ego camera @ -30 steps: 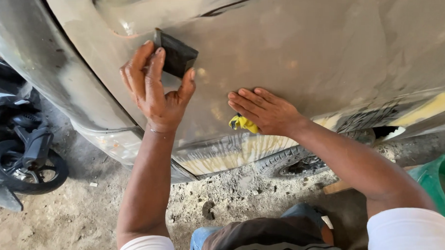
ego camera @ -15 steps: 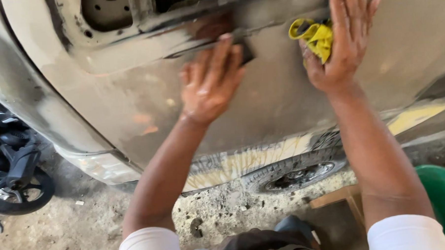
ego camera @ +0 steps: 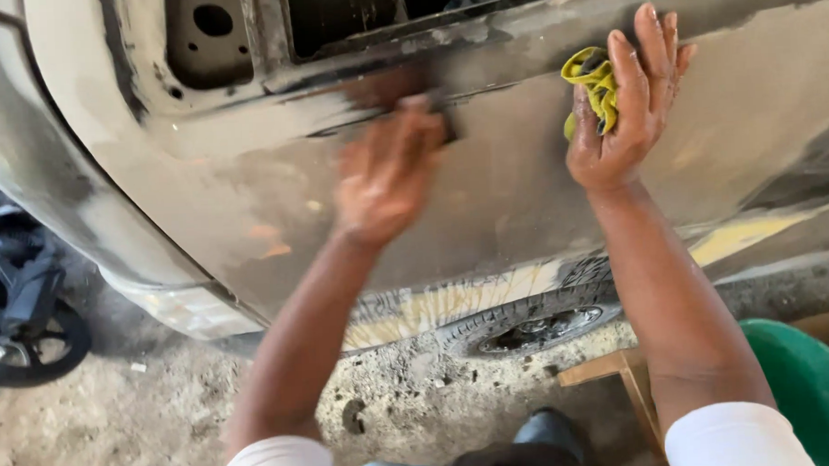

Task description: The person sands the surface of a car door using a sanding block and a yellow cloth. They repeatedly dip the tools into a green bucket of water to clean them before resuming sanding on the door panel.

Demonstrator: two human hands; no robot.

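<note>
- The right hand [ego camera: 626,106], in the upper right of the frame, has its grip closed on a crumpled yellow cloth [ego camera: 591,87], pinched between thumb and palm while the fingers lie spread flat on the car panel [ego camera: 487,203].
- The cloth sits bunched at the left edge of that hand, touching the panel.
- The left hand [ego camera: 389,170], near the upper middle of the frame, is blurred; it presses a dark block [ego camera: 445,122] against the panel, with only the block's right edge showing past the fingertips. How tightly the grip closes on the block cannot be told.
- The two hands are apart, at nearly the same height on the panel.
- The panel is dull grey and scuffed, with dark openings [ego camera: 210,29] along its top edge at the upper left.
- Below the panel lies a tyre [ego camera: 528,325] on gritty ground [ego camera: 118,427].
- A green tub [ego camera: 806,385] shows at the lower right corner, beside a wooden piece [ego camera: 622,377].
- A motorbike [ego camera: 22,311] stands at the left edge.
- White sleeves [ego camera: 739,438] cover both upper arms at the bottom of the frame.
</note>
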